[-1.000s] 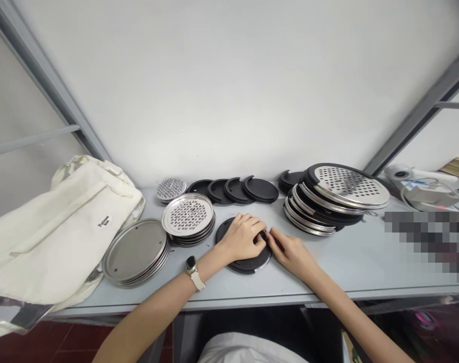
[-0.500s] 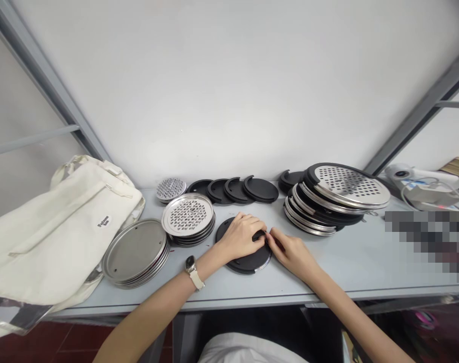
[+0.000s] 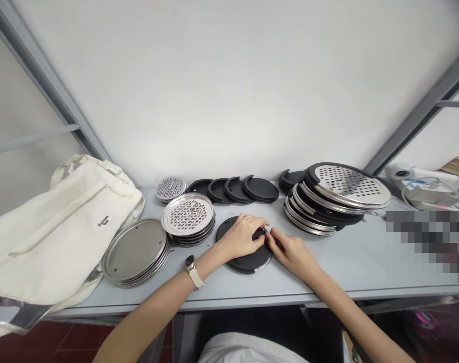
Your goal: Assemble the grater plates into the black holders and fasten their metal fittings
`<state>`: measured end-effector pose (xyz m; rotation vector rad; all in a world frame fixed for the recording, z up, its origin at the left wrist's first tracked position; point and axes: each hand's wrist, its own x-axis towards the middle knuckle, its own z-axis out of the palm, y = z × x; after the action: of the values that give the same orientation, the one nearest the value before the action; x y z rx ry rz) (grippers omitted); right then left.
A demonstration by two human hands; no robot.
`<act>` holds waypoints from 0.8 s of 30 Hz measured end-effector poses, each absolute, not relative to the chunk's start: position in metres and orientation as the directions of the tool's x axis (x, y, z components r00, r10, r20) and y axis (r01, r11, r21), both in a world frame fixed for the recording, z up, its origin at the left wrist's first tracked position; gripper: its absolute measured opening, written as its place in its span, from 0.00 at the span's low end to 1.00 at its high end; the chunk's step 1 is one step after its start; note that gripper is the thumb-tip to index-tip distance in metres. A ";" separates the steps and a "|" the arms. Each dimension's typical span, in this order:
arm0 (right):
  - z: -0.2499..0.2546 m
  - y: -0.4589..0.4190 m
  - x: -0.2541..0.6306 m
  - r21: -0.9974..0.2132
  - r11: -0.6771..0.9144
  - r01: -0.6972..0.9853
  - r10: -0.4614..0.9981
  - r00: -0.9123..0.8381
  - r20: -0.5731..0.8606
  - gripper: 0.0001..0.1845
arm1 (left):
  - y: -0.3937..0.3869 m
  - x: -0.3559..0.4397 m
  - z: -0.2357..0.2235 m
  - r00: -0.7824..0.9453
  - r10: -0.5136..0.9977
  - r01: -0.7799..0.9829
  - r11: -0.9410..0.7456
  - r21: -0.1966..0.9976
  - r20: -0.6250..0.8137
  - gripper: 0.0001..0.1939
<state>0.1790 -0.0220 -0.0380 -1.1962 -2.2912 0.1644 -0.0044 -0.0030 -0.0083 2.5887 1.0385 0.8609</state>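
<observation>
A round black disc [image 3: 248, 263] lies flat on the grey table in front of me, with a shiny metal rim showing along its lower right edge. Across its top rests my left hand [image 3: 245, 236], fingers bent and closed over the right part of the disc. My right hand [image 3: 289, 248] meets it at the disc's right edge, thumb and forefinger pinched on a small shiny metal piece [image 3: 265, 230]. That piece is mostly hidden by the fingertips, so its exact kind is unclear.
Left stand stacks of plain metal discs [image 3: 138, 249] and metal grater discs [image 3: 189, 214], beside a cream bag [image 3: 63, 227]. Several black covers [image 3: 261, 189] lean along the wall. A tall pile of black-rimmed grater discs [image 3: 346, 186] stands right. Smaller grater discs [image 3: 171, 189] sit behind.
Both hands stay at the disc's right edge. The left fingers have shifted slightly and extend a little further right; more of the small metal piece shows between the fingertips.
</observation>
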 end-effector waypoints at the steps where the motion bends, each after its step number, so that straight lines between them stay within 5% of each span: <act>1: -0.038 -0.022 0.179 -0.346 0.597 0.724 0.790 -0.456 0.409 0.14 | -0.003 -0.004 -0.008 0.570 0.693 0.557 -0.721 0.413 0.441 0.14; 24: -0.041 -0.020 0.179 -0.275 0.644 0.714 0.746 -0.505 0.434 0.13 | -0.006 -0.004 -0.006 0.535 0.725 0.500 -0.685 0.530 0.433 0.14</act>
<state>0.1791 -0.0198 -0.0411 -1.1376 -2.3421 0.0812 -0.0040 -0.0058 -0.0061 2.4350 1.0119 0.9203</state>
